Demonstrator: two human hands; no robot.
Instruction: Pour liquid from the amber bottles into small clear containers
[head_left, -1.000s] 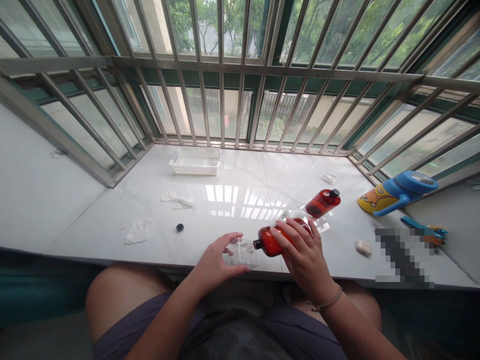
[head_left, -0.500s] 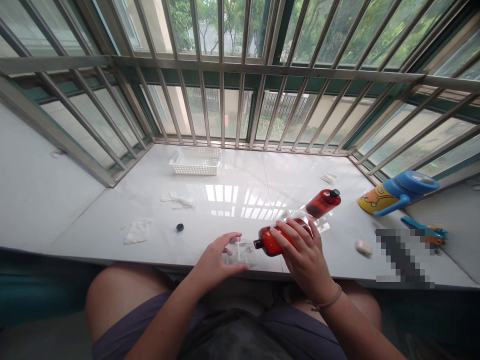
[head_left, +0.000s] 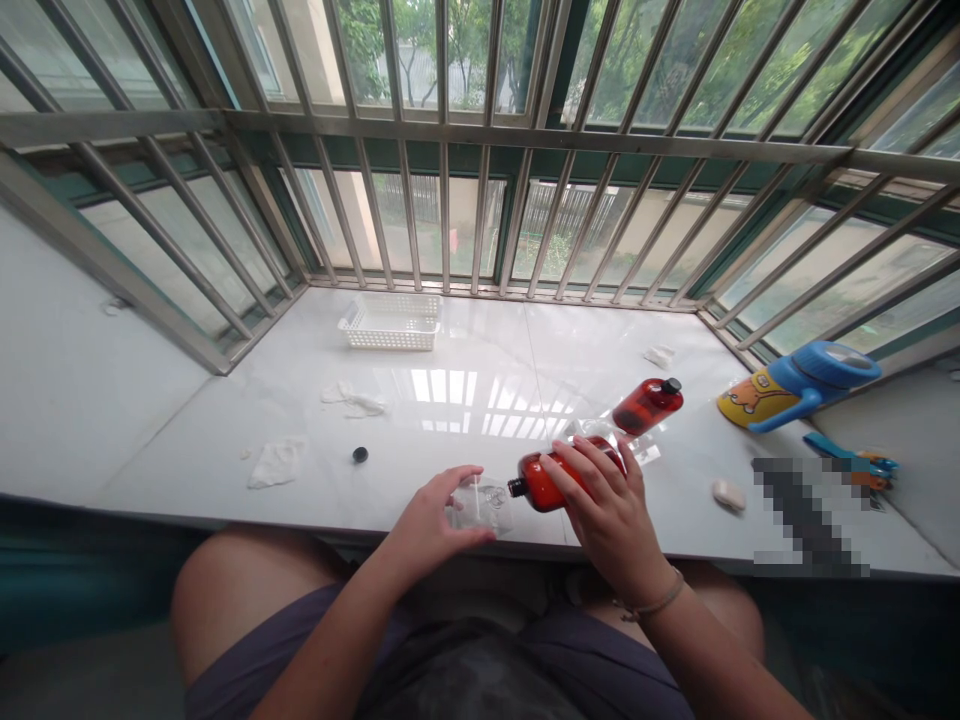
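Note:
My left hand (head_left: 433, 515) is closed around a clear plastic cup (head_left: 484, 507) near the front edge of the white ledge. In my right hand (head_left: 604, 500) lies a reddish-brown bottle (head_left: 541, 484), tipped nearly level with its uncapped black neck pointing left at the cup's mouth. No stream of liquid can be made out between them. Behind my right hand a second reddish-brown bottle (head_left: 646, 406) with a black cap rests on the ledge, and clear plastic wrapping (head_left: 646, 452) lies beside it. A small black cap (head_left: 360, 455) sits left of my left hand.
A white perforated basket (head_left: 391, 324) stands at the back near the window bars (head_left: 480, 215). Crumpled tissues (head_left: 276, 464) lie to the left. On the right are a blue and yellow flask (head_left: 795, 385), a pale soap-like lump (head_left: 728, 495) and a pixelated dark area (head_left: 806, 515).
Almost nothing differs. Both hands, the cup and the tilted bottle keep their places, and the view has shifted very slightly.

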